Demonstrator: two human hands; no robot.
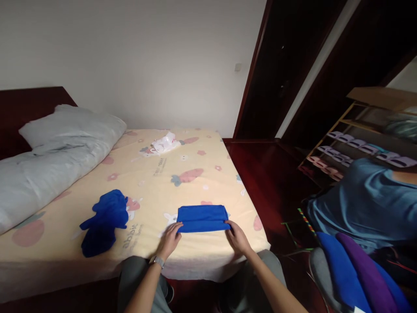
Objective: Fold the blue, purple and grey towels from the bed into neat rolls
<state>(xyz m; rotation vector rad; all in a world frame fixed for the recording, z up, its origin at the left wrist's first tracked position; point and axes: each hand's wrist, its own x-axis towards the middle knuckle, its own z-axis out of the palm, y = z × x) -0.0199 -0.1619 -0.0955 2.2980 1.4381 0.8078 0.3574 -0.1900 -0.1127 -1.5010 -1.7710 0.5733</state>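
Observation:
A blue cloth (pixel 202 218) lies folded into a flat rectangle near the front edge of the bed (pixel 163 182). My left hand (pixel 170 238) pinches its near left corner, fingers closed on the fabric. At the near right corner, my right hand (pixel 237 237) grips the cloth in the same way. A watch sits on my left wrist. A second blue cloth (pixel 104 221) lies crumpled on the sheet to the left, apart from both hands.
A grey duvet and pillow (pixel 55 152) fill the bed's left side. A white plastic bag (pixel 165 142) lies at the far end. On the right, blue and purple cloths (pixel 355 271) are piled, with a shoe rack (pixel 358 148) behind and dark wooden floor between.

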